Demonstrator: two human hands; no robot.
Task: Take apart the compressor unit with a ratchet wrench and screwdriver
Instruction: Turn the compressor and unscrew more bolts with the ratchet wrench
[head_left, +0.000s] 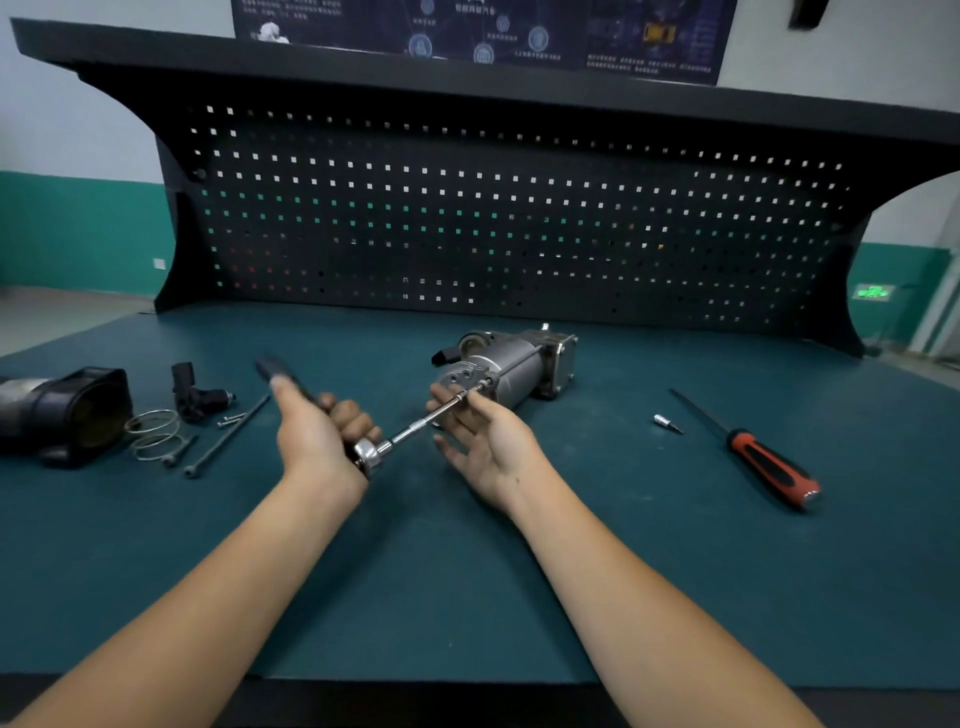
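Middle of the counter (467, 597), just past both hands, is where the compressor unit (519, 369) lies on its side. Its long axis runs near-left to far-right, with the round end plate pointing back toward the person and the square flange end toward the pegboard.

The left hand (317, 431) has its grip wrapped tight round the ratchet wrench (370, 451) handle. The right hand (493, 441) is palm up, its grip pinching the extension bar (415, 428) close to the bolt on the end plate, and the other fingers hang loose.

My worry is that the bar is long and meets the plate at an angle, so a hard swing could cam the socket off and round the bolt head. Nothing clamps the unit either, so it may roll or skid. Those right fingertips are also right beside the bolt if it slips.

The screwdriver (769, 462) lies well off to the right, untouched
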